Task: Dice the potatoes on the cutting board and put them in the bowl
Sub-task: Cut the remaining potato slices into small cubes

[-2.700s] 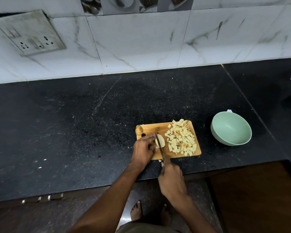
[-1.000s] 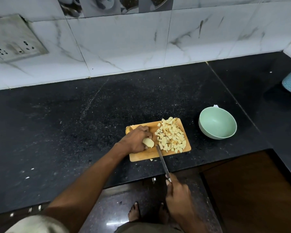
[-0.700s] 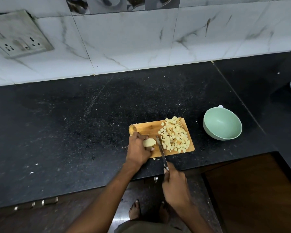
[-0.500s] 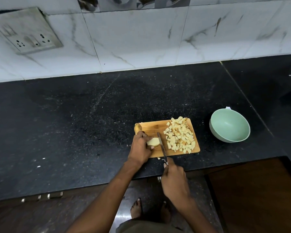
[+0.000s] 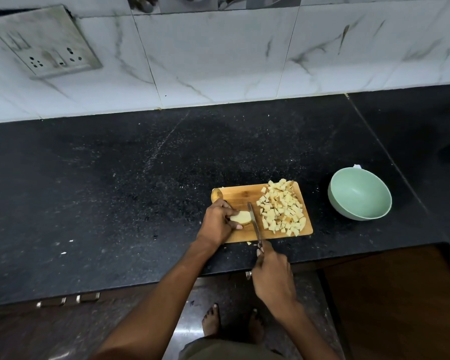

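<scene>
A small wooden cutting board (image 5: 238, 194) lies near the front edge of the black counter. A pile of pale potato cubes (image 5: 281, 207) covers its right half. My left hand (image 5: 217, 222) grips a potato piece (image 5: 242, 217) on the board's left side. My right hand (image 5: 273, 275) holds a knife (image 5: 253, 222) by the handle; the blade stands against the right side of that piece. A pale green bowl (image 5: 359, 197) sits to the right of the board, with nothing in it.
The black granite counter (image 5: 115, 190) stretches left and back to a white marble-tiled wall with a switch plate (image 5: 46, 44). A small potato bit (image 5: 249, 243) lies off the board's front edge. Below are brown cabinet fronts and my bare feet (image 5: 229, 323).
My right hand brought the knife forward from off the counter's front edge onto the board, and the blade now stands against the potato piece. My left hand kept hold of that piece.
</scene>
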